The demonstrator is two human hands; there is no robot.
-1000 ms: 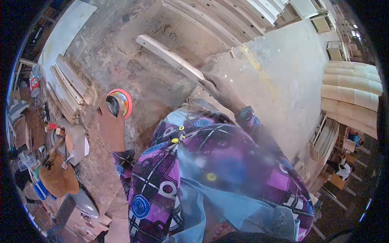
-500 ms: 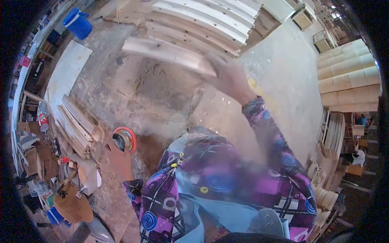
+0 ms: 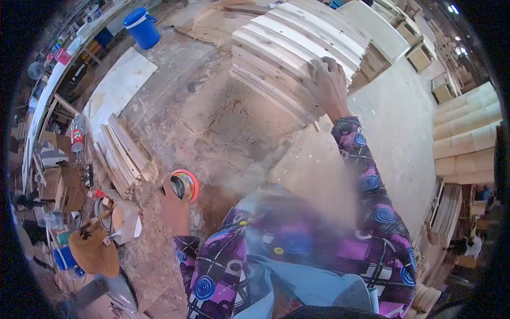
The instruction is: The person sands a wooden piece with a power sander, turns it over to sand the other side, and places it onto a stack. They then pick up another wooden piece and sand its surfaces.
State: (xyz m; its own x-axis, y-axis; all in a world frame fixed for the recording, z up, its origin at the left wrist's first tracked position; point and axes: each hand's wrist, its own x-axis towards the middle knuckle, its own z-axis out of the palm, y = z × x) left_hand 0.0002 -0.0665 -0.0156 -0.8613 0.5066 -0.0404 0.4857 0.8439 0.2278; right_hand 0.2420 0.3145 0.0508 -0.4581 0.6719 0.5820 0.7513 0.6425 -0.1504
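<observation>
**Wooden stack (image 3: 287,45) under your right hand (image 3: 326,87)**

Head view: that hand bends over the stack, fingers curled; I cannot tell whether it pinches anything. Nearer you than the stack, your left hand (image 3: 174,210) wraps a round tool (image 3: 183,186), seemingly to steady it. Left of the stack stands a blue bucket (image 3: 143,33), contents hidden.

I can read no word or number on my feed. Beyond the cap (image 3: 95,254), a bottle (image 3: 78,158) wears a red label (image 3: 77,139) too small to make out. The cap itself bears a dark mark (image 3: 85,234) I can't decipher. Right of it, the shirt (image 3: 372,260) shows white letter-like rounds, unclear to me.
</observation>
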